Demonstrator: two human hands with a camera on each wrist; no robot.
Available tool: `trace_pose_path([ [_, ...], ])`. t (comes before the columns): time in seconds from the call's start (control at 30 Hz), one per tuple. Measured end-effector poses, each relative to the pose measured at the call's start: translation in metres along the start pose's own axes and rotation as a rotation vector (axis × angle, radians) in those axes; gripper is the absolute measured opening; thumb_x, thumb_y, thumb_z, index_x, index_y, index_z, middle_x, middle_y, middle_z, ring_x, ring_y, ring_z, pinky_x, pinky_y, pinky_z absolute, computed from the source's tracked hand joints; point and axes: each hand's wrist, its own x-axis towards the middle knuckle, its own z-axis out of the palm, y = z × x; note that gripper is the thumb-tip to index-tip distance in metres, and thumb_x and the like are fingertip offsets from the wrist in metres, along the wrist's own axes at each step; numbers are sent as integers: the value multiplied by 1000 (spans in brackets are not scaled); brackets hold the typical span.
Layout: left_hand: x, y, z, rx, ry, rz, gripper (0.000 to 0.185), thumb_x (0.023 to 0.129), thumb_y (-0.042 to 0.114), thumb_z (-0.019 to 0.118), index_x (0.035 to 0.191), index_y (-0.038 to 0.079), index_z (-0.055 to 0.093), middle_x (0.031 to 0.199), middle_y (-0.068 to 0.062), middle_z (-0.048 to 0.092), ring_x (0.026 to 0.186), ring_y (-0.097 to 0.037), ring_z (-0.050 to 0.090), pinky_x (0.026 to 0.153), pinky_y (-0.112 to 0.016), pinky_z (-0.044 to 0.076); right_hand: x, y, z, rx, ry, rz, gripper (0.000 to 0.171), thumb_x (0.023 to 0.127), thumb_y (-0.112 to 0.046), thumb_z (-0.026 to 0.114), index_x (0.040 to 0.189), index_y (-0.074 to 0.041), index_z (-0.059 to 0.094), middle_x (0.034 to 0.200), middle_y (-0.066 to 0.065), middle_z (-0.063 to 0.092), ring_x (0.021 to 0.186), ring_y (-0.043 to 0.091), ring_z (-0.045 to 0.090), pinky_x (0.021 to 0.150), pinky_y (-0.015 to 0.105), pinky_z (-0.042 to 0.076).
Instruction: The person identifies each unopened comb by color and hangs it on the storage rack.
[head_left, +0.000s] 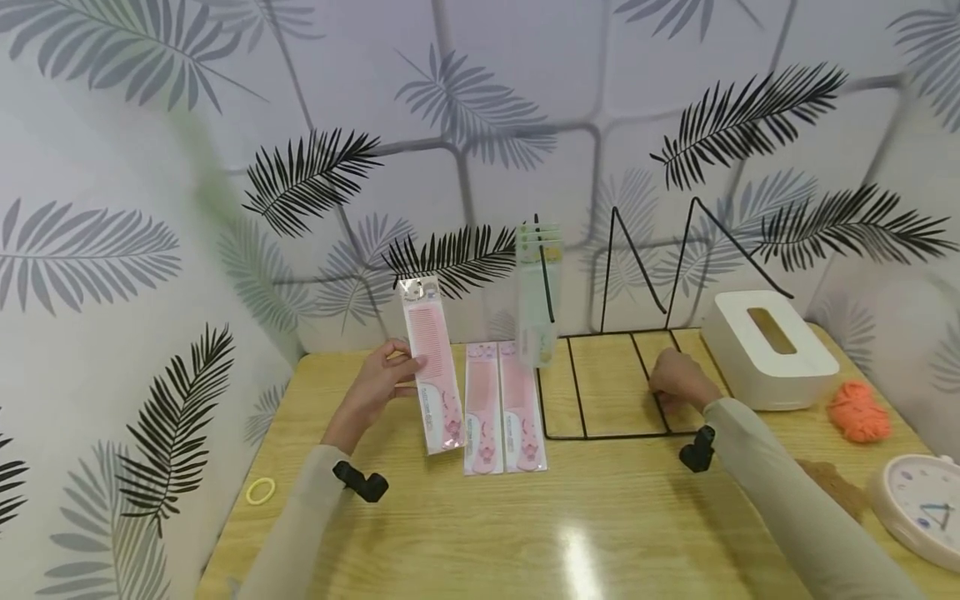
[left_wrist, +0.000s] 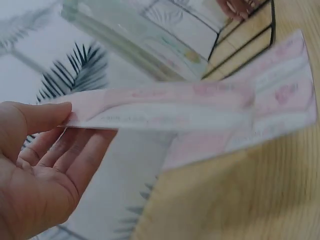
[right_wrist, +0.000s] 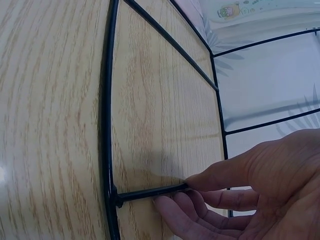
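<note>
My left hand (head_left: 377, 382) pinches the edge of a pink comb (head_left: 427, 333) in a clear-fronted pack, thumb on its front and fingers behind. The pack stands raised and slightly tilted. Beside it, two more packaged pink combs (head_left: 483, 408) lie side by side on the table. In the right wrist view my right hand (right_wrist: 235, 190) pinches a cross bar (right_wrist: 150, 193) of the black wire rack (head_left: 600, 437) between thumb and fingers. Several green packs (head_left: 538, 308) hang from the rack's left hook; its other two hooks carry nothing.
A white tissue box (head_left: 810, 367) stands right of the rack. Near it lie an orange yarn bundle (head_left: 859, 412), a brown item (head_left: 832, 486) partly behind my right sleeve, and a clock (head_left: 922, 508). A yellow ring (head_left: 260, 491) lies at the table's left edge. Leaf-patterned wall covering rises behind.
</note>
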Motion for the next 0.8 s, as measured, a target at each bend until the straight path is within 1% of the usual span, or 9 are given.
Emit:
trace_pose_path([
  [0.07,-5,11,8,-20,-16,43,23,105,11,65,122,8,50,118,-8,71,94,-18,73,78,-35,64,0,1,0,-3,1,-4,19,84,4,56,69,-6,51,61,5,54,50,16,64,52,31,60],
  [0.2,-18,32,28,-61,2,112,35,103,8,67,132,8,48,122,-8,71,94,-18,73,77,-36,65,0,1,-1,-3,-9,-9,22,85,4,57,67,-8,51,60,4,54,50,15,64,52,31,61],
  [0.27,-24,42,38,-79,8,145,34,102,7,67,131,7,49,121,-7,72,94,-17,73,76,-35,65,0,1,-2,-4,-11,-11,23,84,3,57,66,-9,51,59,4,54,50,15,64,52,31,61],
  [0.37,-32,54,49,-93,12,198,27,102,5,67,124,8,52,119,-7,72,92,-16,73,73,-35,65,1,2,-1,3,-8,-15,27,84,4,55,62,-11,49,56,2,52,49,15,63,52,31,60],
  [0.43,-39,60,54,-65,6,255,23,102,4,66,120,6,52,120,-11,71,90,-15,74,72,-35,65,1,2,-1,7,-8,-19,30,83,5,55,60,-12,47,54,1,49,48,14,62,50,30,59],
  [0.53,-49,68,63,-3,-6,367,20,103,1,64,116,3,50,123,-20,70,86,-14,76,71,-35,65,1,4,-2,12,-15,-24,32,83,5,54,59,-13,45,53,0,47,48,14,60,49,29,58],
  [0.67,-64,75,75,46,-62,514,20,103,-1,62,116,-3,48,126,-29,67,89,-15,77,73,-38,66,0,3,-2,4,-12,-26,33,84,5,54,59,-14,44,54,-1,47,47,13,58,47,27,55],
  [0.73,-69,77,83,54,-100,559,20,103,-1,62,116,-4,48,125,-30,67,93,-15,77,74,-39,66,0,2,-2,0,-12,-25,33,84,6,54,59,-14,43,53,-1,46,47,13,58,47,27,54],
  [0.8,-73,79,90,70,-133,583,18,103,-1,62,115,-2,50,124,-28,68,97,-14,77,74,-39,65,-1,0,-2,-11,-15,-28,33,84,6,53,59,-14,44,53,0,46,47,13,58,48,27,54],
])
